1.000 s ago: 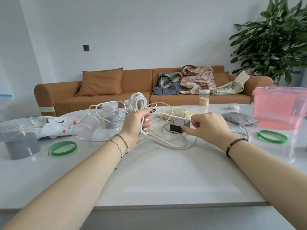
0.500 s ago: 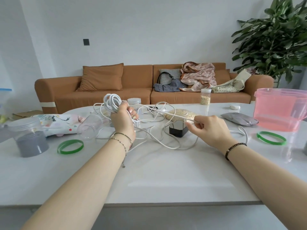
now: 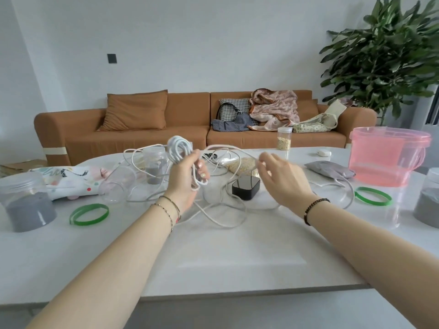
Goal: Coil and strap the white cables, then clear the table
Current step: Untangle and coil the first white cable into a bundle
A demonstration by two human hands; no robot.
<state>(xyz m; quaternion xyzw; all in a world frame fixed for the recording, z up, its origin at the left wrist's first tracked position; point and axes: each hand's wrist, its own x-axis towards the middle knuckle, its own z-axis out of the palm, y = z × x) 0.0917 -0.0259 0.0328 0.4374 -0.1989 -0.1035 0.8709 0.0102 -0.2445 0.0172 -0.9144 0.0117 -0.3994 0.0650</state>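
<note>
A coil of white cable [image 3: 179, 148] is gripped in the left hand [image 3: 187, 176] above the table [image 3: 213, 257]; its loose loops are strewn around a black box [image 3: 245, 187]. The right hand [image 3: 282, 176] is held slack-fingered, nothing grasped.

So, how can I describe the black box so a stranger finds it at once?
Look at the white table, at the loose cables in its middle. The box lies among them, near the right hand. It alone is black and square.
</note>
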